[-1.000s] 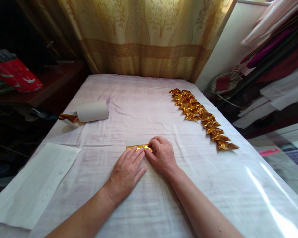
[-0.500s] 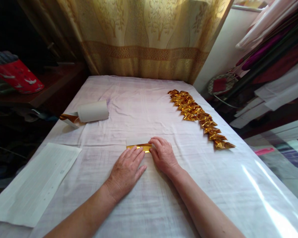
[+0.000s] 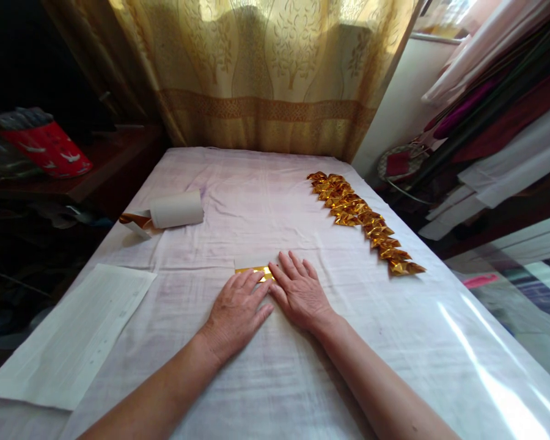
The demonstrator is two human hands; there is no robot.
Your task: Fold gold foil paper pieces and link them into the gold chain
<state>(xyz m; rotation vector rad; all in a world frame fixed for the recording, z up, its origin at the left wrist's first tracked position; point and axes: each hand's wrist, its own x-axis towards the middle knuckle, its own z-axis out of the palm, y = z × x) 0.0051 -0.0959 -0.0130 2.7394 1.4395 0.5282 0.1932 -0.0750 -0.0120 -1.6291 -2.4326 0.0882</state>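
Note:
A small strip of gold foil paper (image 3: pixel 266 274) with a white back lies folded on the white cloth (image 3: pixel 256 379), partly covered by both hands. My left hand (image 3: pixel 237 304) rests flat on its near left edge, fingers stretched forward. Over its right end lies my right hand (image 3: pixel 301 292), palm down with the fingers spread. The foil's right end is hidden under that hand. Gold folded foil pieces (image 3: pixel 364 220) stand in an overlapping row to the right.
A roll of white-backed gold paper (image 3: pixel 176 209) lies at the back left, its loose end curling left. Nearer on the left is a white printed sheet (image 3: pixel 73 336). A red container (image 3: pixel 57 146) stands on a dark side table. A gold curtain (image 3: pixel 266 73) hangs behind; clothes (image 3: pixel 508 122) hang at right.
My right hand has gone from pinching the foil's right end to lying flat with fingers spread. The foil's upper flap looks pressed down. My left hand has stayed nearly in place.

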